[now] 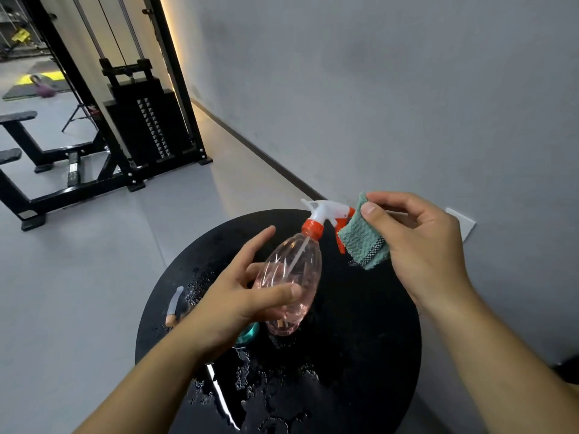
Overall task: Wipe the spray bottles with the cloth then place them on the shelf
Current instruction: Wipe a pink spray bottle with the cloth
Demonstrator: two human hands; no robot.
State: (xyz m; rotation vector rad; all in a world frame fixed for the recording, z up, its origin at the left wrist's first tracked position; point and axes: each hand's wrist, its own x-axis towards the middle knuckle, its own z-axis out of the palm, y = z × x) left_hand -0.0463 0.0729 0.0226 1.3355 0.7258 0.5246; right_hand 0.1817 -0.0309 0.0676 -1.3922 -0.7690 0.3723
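A clear pink spray bottle (289,277) with an orange collar and a white spray head is tilted above a round black table (360,355). My left hand (238,292) holds its body, thumb across the front and fingers behind. My right hand (419,245) pinches a folded green cloth (362,242) between thumb and fingers, right beside the orange trigger and the rear of the spray head. A teal object (249,332), only partly visible, peeks out under my left hand.
Water drops and puddles lie on the table top. A small grey-and-tan item (174,306) lies near its left edge. A grey wall runs along the right. A black cable weight machine (141,120) and a bench (18,117) stand on the grey floor at the back left.
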